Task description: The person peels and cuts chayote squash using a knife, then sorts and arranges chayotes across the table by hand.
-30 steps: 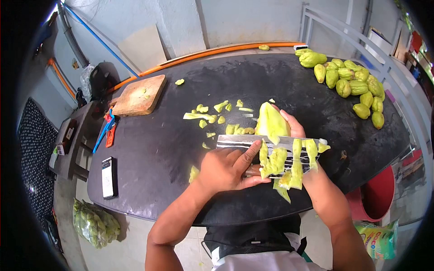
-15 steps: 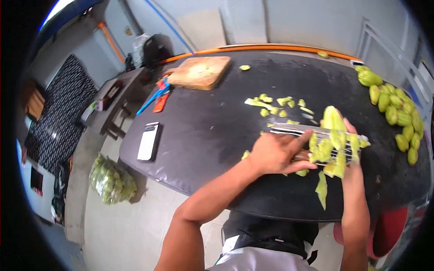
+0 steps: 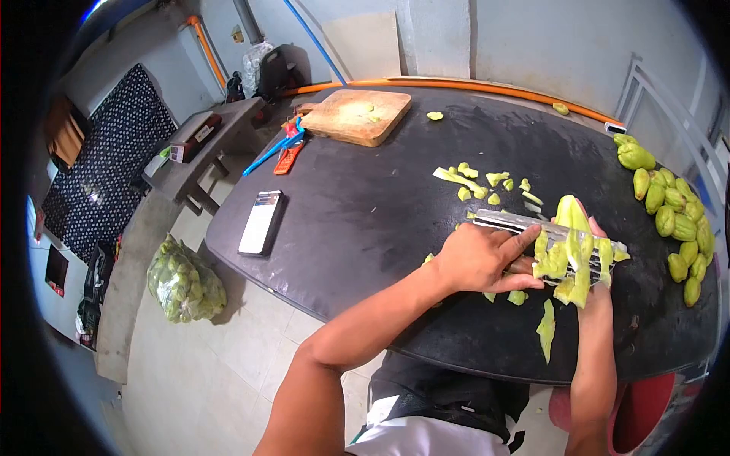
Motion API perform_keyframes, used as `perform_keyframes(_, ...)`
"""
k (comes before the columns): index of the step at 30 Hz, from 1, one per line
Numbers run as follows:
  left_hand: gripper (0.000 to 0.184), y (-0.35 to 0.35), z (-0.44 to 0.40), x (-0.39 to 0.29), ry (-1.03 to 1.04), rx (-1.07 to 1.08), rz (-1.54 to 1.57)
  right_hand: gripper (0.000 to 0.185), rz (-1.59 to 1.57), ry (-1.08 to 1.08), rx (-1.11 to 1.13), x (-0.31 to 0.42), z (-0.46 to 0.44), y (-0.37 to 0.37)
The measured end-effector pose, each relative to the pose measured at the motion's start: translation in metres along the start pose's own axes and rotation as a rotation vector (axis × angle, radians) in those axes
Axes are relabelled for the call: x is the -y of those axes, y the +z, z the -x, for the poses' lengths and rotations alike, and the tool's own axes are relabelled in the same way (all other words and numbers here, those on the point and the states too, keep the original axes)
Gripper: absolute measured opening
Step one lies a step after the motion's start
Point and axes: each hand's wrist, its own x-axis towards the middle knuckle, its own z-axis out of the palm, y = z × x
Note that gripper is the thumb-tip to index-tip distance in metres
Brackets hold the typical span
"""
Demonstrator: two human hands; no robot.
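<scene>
My left hand point(image 3: 483, 258) is closed around one end of a flat, shiny metal tool point(image 3: 498, 219), its index finger stretched along the top. The tool's exact kind I cannot make out. Pale green peel strips point(image 3: 579, 266) cling to the tool and hang off it. Behind the tool a partly peeled chayote point(image 3: 572, 215) points up, gripped by my right hand point(image 3: 599, 285), whose fingers are mostly hidden by the tool and peels. Chayote scraps point(image 3: 471, 182) lie on the black table point(image 3: 342, 220) just beyond, and one long peel point(image 3: 546, 330) lies nearer me.
Whole chayotes point(image 3: 673, 205) are piled at the table's right edge. A wooden cutting board point(image 3: 357, 115), blue and orange tools point(image 3: 287, 156) and a phone point(image 3: 261, 223) rest toward the left. A filled plastic bag point(image 3: 185, 281) stands on the floor; a red bin point(image 3: 642, 410) sits below right.
The camera view has shifted, so the table's contents appear a little further right. Both hands keep their hold on tool and chayote, and the peel strips on the tool have moved slightly.
</scene>
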Motion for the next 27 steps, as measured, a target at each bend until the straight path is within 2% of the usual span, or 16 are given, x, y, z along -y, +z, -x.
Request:
perform_keyframes(3, 0.083, -0.002, -0.001, 0.013, -0.108, 0.005, -0.033, 0.053, 0.065, 0.026, 0.218, 0.006, 0.004, -0.005)
perform_keyframes(4, 0.081, -0.005, -0.001, 0.017, -0.170, 0.044, -0.042, 0.055, 0.089, 0.037, 0.062, 0.004, 0.003, 0.001)
perform_keyframes(5, 0.080, -0.007, 0.001, 0.019, -0.230, 0.084, -0.052, 0.056, 0.091, 0.037, 0.124, 0.005, 0.003, 0.000)
perform_keyframes(7, 0.079, -0.006, 0.001, 0.019, -0.167, 0.058, -0.039, 0.056, 0.087, 0.025, 0.248, 0.007, -0.001, -0.009)
perform_keyframes(9, 0.080, 0.000, 0.001, 0.007, -0.127, 0.067, -0.012, 0.054, 0.040, -0.066, 0.144, 0.002, -0.007, -0.021)
perform_keyframes(10, 0.082, 0.004, -0.002, 0.002, -0.056, -0.019, 0.016, 0.052, 0.011, -0.047, 0.172, 0.001, -0.008, -0.024)
perform_keyframes(11, 0.084, 0.003, -0.002, -0.006, -0.073, 0.038, 0.016, 0.051, -0.014, -0.038, 0.191, 0.003, -0.007, -0.027)
perform_keyframes(12, 0.085, -0.001, -0.004, -0.015, -0.072, 0.076, -0.003, 0.049, 0.013, -0.066, 0.071, 0.004, -0.001, -0.013)
perform_keyframes(13, 0.086, -0.002, -0.007, -0.020, -0.063, 0.112, -0.014, 0.048, -0.042, -0.042, 0.206, 0.006, -0.004, -0.022)
perform_keyframes(14, 0.087, 0.004, -0.009, -0.020, 0.019, 0.001, 0.026, 0.047, -0.043, -0.038, 0.171, 0.008, -0.003, -0.020)
perform_keyframes(16, 0.089, 0.003, -0.012, -0.025, 0.067, 0.001, 0.055, 0.046, -0.085, -0.033, 0.077, 0.008, -0.001, -0.010)
perform_keyframes(23, 0.090, -0.001, -0.015, -0.030, 0.059, 0.051, 0.121, 0.044, -0.157, -0.019, 0.083, 0.007, -0.005, -0.006)
perform_keyframes(27, 0.093, 0.003, -0.014, -0.024, 0.033, 0.056, 0.060, 0.043, -0.177, 0.002, 0.087, 0.006, -0.007, -0.012)
